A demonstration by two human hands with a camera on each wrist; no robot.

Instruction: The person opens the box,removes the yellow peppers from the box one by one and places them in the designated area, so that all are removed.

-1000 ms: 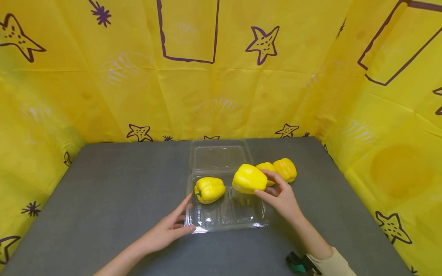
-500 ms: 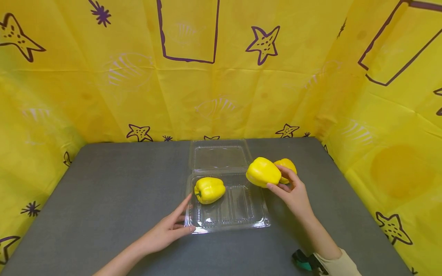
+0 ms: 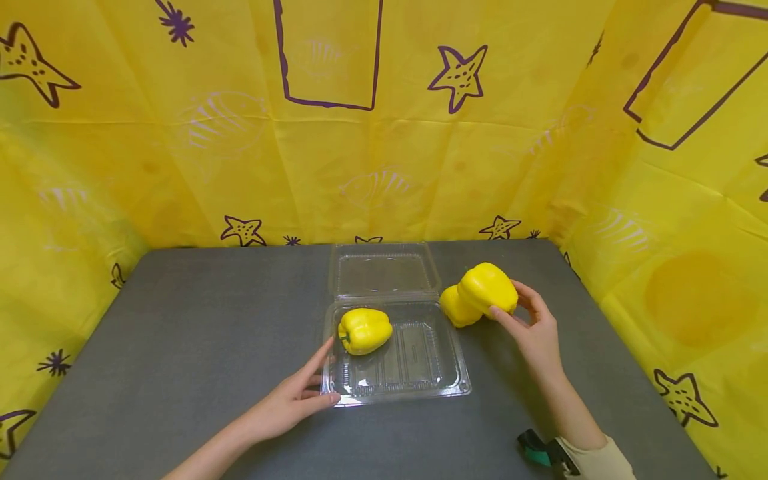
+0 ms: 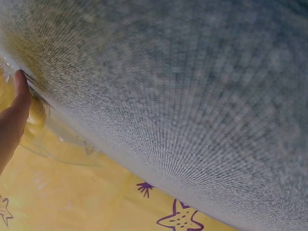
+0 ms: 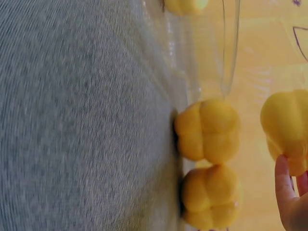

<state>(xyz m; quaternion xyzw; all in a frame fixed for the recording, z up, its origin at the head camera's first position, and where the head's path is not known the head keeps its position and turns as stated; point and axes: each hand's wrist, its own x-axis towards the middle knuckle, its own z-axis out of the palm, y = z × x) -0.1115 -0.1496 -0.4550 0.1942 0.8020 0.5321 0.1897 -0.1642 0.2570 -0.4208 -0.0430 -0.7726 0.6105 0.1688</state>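
In the head view, my right hand (image 3: 537,333) holds a yellow bell pepper (image 3: 487,288) between thumb and fingers, above the table right of the clear plastic clamshell container (image 3: 414,393). Two more yellow peppers lie on the table beside the container: the nearer pepper (image 5: 207,131) and the farther pepper (image 5: 211,197) sit side by side in the right wrist view. The held pepper hides one of them in the head view. Inside the container's left half lies another pepper (image 3: 365,331), green stem facing left. My left hand (image 3: 294,398) rests against the container's left edge, fingers extended, thumb at the front corner.
The container's lid (image 3: 384,270) lies folded back, away from me. A grey cloth-covered table (image 3: 228,333) runs up to a yellow patterned curtain (image 3: 408,167) at the back and sides. A dark strap with a green part (image 3: 537,453) sits by my right sleeve.
My right hand has carried its pepper from over the container rightward and away, to above the peppers on the table. My left hand and the container have stayed in place.
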